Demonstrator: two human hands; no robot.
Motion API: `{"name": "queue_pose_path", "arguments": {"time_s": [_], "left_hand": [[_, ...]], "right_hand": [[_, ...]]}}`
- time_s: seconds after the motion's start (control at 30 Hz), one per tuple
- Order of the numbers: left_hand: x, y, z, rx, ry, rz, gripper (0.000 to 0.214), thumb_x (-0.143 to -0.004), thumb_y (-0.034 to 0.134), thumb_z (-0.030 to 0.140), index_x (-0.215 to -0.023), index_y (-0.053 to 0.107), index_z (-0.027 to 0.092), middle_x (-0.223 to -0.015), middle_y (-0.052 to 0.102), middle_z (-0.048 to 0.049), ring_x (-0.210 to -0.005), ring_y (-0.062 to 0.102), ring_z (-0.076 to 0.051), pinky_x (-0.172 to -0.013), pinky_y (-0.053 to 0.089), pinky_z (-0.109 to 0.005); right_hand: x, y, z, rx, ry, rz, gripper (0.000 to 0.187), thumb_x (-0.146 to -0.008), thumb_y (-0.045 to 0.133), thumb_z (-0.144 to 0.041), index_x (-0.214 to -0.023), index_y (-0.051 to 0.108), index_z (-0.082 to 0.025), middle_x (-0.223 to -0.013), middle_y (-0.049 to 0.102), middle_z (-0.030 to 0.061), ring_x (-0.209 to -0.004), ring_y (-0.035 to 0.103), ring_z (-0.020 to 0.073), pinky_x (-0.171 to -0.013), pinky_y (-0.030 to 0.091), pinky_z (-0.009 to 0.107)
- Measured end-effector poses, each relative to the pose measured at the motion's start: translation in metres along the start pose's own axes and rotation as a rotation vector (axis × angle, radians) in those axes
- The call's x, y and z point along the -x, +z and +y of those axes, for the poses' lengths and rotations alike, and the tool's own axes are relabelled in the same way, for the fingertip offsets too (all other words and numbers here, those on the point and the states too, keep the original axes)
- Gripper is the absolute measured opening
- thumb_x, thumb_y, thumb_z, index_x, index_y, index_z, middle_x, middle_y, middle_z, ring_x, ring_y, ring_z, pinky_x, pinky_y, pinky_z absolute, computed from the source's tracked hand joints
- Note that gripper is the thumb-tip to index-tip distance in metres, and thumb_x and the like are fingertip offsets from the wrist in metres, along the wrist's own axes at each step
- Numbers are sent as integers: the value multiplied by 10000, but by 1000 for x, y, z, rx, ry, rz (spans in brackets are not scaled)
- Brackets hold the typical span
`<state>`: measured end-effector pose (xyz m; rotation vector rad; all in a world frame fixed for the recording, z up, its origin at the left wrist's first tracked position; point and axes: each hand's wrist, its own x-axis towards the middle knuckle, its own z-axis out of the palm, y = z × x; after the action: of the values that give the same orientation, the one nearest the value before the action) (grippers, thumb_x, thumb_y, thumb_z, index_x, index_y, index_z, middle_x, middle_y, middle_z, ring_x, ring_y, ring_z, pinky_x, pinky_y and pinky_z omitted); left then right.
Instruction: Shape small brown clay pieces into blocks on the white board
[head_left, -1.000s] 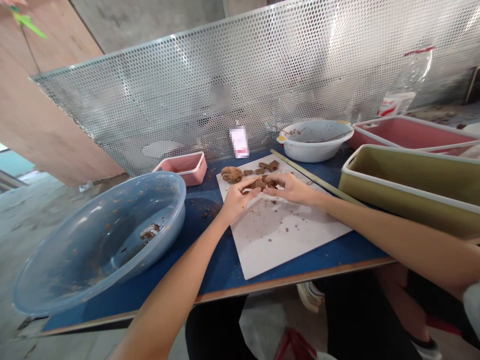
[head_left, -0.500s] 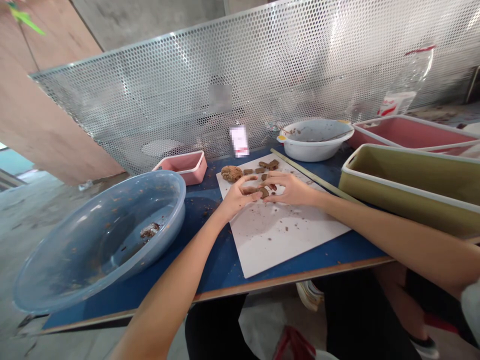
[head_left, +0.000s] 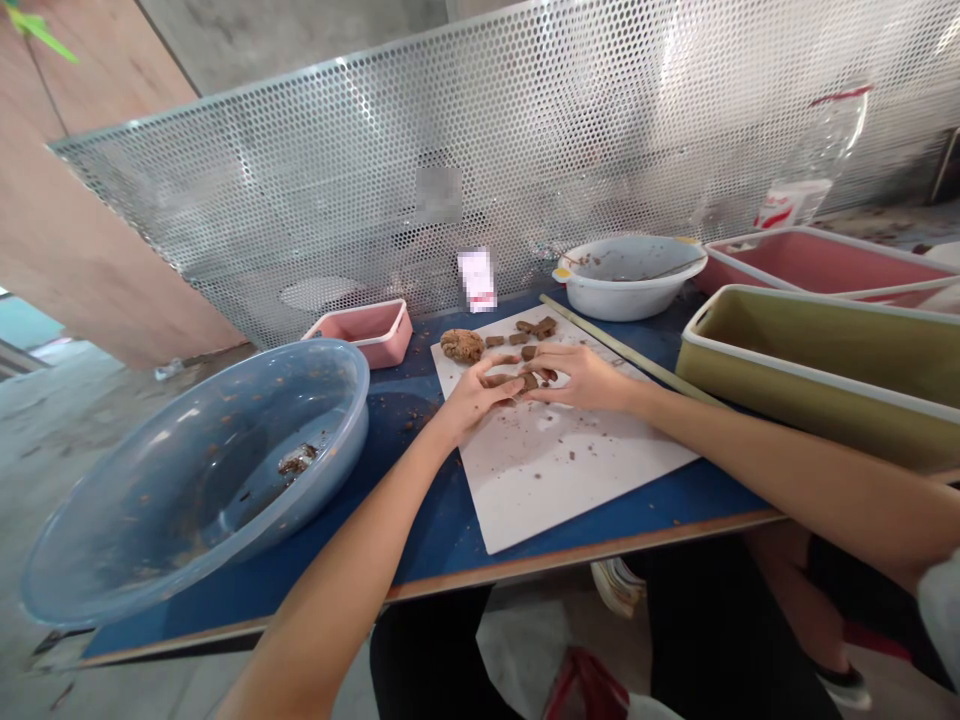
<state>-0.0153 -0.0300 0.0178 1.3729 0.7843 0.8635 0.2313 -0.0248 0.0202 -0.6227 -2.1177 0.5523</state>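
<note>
My left hand (head_left: 474,394) and my right hand (head_left: 581,380) meet above a white board (head_left: 540,500). Between their fingertips is a small brown clay piece (head_left: 530,381), gripped from both sides and partly covered by the fingers. Just beyond the hands, a rough round clay lump (head_left: 462,345) lies at the board's far left corner. Several short clay pieces (head_left: 537,327) are set out to the right of it. Dark crumbs are scattered over the near part of the board.
A big blue basin (head_left: 341,400) stands at the left, with a small pink tub (head_left: 388,338) behind it. At the right are a white bowl (head_left: 626,300), a green planter box (head_left: 795,390), a pink box (head_left: 825,262) and a thin stick (head_left: 630,352). A perforated metal screen (head_left: 337,180) rises behind.
My left thumb has shifted slightly over the clay piece, covering more of it. Otherwise the hands stay in place, and the view has moved a little.
</note>
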Motion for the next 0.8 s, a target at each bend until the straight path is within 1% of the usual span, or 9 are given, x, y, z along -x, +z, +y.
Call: {"name": "queue_pose_path", "arguments": {"time_s": [0.1,0.2,0.27,0.4,0.43,0.57,0.67,0.8], "left_hand": [[0,1,-1,31,-18,11,814,-715,1071,519,-1377,716,207,-1057,824,-106,-893,776,-216,-813,578,-345],[1,4,1,72,-41,33,784,-695,1084,488,-1336,730,207,-1023,814,-86,-839,750,-192,-800,566,-340],[2,6,4,100,-52,54,760,-680,1094,468,-1298,739,204,-985,804,-65,-808,731,-175,-805,555,-336],[4,8,7,149,-51,98,761,-635,1116,442,-1249,739,200,-931,795,-47,-796,719,-172,-811,536,-331],[4,9,7,154,-53,101,761,-628,1119,437,-1242,738,199,-933,799,-50,-790,716,-171,-809,533,-332],[3,8,7,164,-68,97,739,-630,1121,398,-1234,745,198,-962,816,-62,-772,712,-166,-807,526,-335],[3,9,7,185,-66,98,741,-619,1128,360,-1231,748,190,-941,812,-61,-783,722,-171,-809,530,-333],[3,10,7,209,-76,92,726,-635,1123,377,-1231,752,186,-941,812,-62,-773,732,-163,-782,532,-317]], "right_hand": [[0,0,0,22,5,-12,278,-956,846,-545,-1045,822,-283,-914,684,50,-831,607,239,-841,522,413],[0,-1,1,64,-10,-24,293,-994,809,-563,-1030,822,-272,-904,676,51,-837,617,238,-850,538,409],[0,-1,3,98,-31,-30,327,-1017,780,-585,-1082,828,-268,-927,681,54,-852,638,240,-843,555,409],[1,-3,7,168,-84,-40,481,-980,813,-648,-1276,806,-269,-1032,702,69,-907,683,253,-843,604,421],[1,-2,8,179,-97,-38,476,-987,810,-639,-1289,801,-271,-1042,706,71,-913,690,255,-850,615,425],[1,-1,7,195,-155,-16,311,-1064,742,-519,-1237,805,-268,-1052,727,75,-928,707,253,-872,630,428],[1,0,6,201,-196,-2,261,-1069,742,-472,-1208,802,-259,-1014,723,63,-898,701,241,-820,616,402],[0,-2,7,210,-193,2,230,-1074,737,-469,-1149,806,-263,-963,700,46,-848,673,221,-777,591,382]]}}
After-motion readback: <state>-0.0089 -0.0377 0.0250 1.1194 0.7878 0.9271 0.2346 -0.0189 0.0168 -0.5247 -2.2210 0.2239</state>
